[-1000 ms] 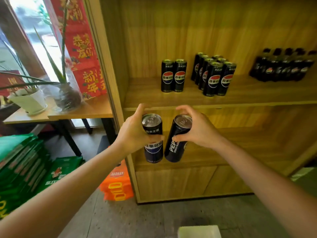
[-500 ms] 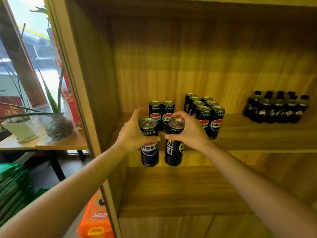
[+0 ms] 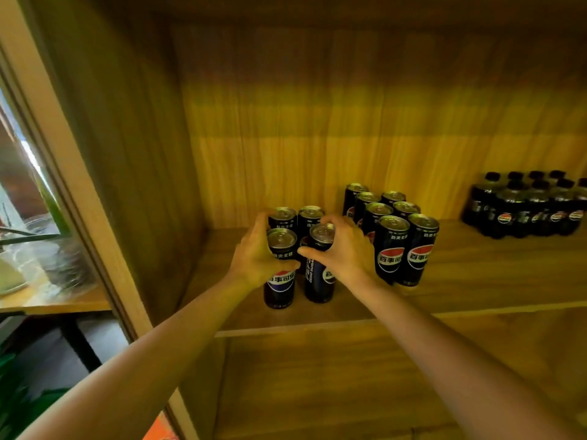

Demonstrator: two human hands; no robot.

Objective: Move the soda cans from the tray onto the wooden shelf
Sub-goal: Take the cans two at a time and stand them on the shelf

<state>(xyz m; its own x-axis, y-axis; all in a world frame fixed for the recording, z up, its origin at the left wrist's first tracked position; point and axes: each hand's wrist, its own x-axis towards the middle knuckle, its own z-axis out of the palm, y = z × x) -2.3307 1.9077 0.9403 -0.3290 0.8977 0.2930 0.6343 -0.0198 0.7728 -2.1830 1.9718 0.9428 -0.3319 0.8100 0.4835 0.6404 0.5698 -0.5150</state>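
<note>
Holding soda cans (image 3: 281,241) upright at the wooden shelf (image 3: 476,274) front, left grip (image 3: 254,258) curling round the left can (image 3: 279,290), right grip (image 3: 346,254) curling round the right can (image 3: 317,289).

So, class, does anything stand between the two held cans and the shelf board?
Nothing visible. The left hand and right hand hold the left can and right can at the bare front of the shelf board; two shelved cans stand behind.

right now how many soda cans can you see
11. The left hand holds one can, the right hand another can, at the shelf front; two cans stand just behind; a cluster of seven is to their right. Others may be hidden.
</note>
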